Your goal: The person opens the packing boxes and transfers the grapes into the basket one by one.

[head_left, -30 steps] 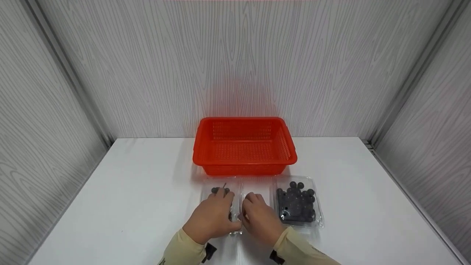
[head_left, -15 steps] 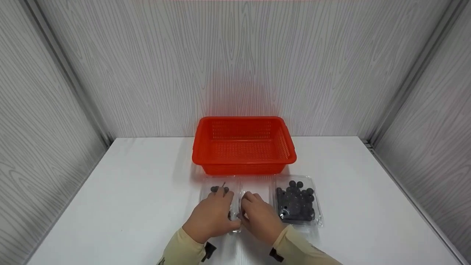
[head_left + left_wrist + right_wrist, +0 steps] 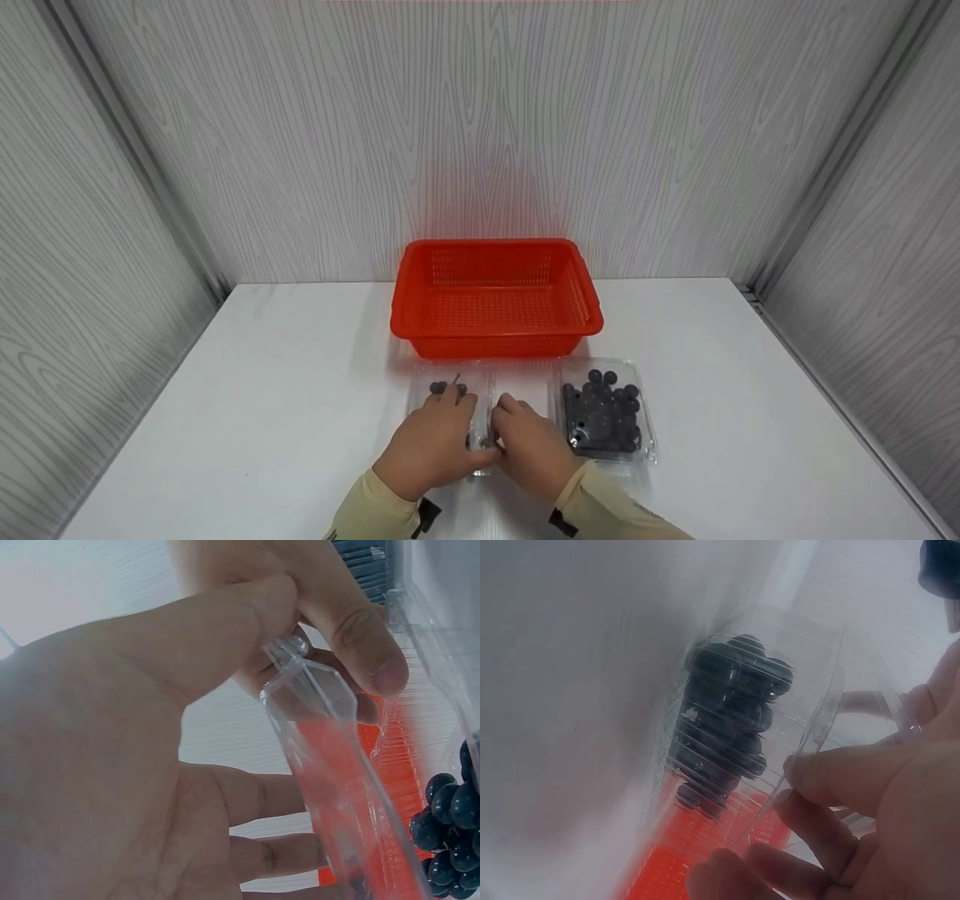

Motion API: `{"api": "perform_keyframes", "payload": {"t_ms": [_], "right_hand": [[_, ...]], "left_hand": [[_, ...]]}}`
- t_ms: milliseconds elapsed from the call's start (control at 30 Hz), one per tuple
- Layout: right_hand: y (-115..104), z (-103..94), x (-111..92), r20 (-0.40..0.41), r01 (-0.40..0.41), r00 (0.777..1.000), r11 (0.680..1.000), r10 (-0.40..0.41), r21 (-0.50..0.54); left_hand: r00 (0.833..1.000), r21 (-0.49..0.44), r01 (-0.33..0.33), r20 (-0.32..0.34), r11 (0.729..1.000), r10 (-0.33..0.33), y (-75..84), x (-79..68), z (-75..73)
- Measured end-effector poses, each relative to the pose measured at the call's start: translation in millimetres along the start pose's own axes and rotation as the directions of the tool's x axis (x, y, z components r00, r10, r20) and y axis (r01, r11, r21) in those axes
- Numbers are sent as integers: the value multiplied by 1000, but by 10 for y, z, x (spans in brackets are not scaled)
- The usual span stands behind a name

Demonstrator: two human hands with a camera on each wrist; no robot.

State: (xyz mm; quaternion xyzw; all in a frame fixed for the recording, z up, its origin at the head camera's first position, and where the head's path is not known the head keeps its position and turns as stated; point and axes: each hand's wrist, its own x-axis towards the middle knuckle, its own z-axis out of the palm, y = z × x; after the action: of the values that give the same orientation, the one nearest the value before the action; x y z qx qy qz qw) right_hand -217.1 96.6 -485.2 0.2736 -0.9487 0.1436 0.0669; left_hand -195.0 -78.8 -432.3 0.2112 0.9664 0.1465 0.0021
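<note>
Low in the head view, my left hand [image 3: 435, 446] lies over a clear plastic box [image 3: 478, 375] holding dark grapes [image 3: 437, 388]. It grips the box between thumb and fingers; the palm hides most of the fruit. My right hand [image 3: 534, 450] pinches the plastic at the box's right edge, close to the left thumb. In the left wrist view, clear plastic [image 3: 337, 780] stands between the left fingers [image 3: 277, 855] and the right hand's fingers [image 3: 375, 667]. The right wrist view shows the right fingers [image 3: 817, 780] curled at a plastic edge.
Right of the hands, a second clear box [image 3: 637, 369] of dark grapes [image 3: 604, 412] stands on the white table [image 3: 285, 405]. A red slotted basket [image 3: 495, 345] sits just behind both boxes. Grey wood-grain panels [image 3: 480, 112] enclose the back and sides.
My left thumb has shifted slightly to the right, nearer the right fingers. Both hands otherwise stay almost in place, and the boxes and basket have not visibly moved.
</note>
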Motion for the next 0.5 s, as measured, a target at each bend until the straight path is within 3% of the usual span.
{"api": "perform_keyframes", "payload": {"t_ms": [500], "right_hand": [[23, -20, -5, -23, 29, 999, 1000, -29, 5]], "left_hand": [[1000, -13, 5, 12, 1000, -5, 1, 9, -13]]}}
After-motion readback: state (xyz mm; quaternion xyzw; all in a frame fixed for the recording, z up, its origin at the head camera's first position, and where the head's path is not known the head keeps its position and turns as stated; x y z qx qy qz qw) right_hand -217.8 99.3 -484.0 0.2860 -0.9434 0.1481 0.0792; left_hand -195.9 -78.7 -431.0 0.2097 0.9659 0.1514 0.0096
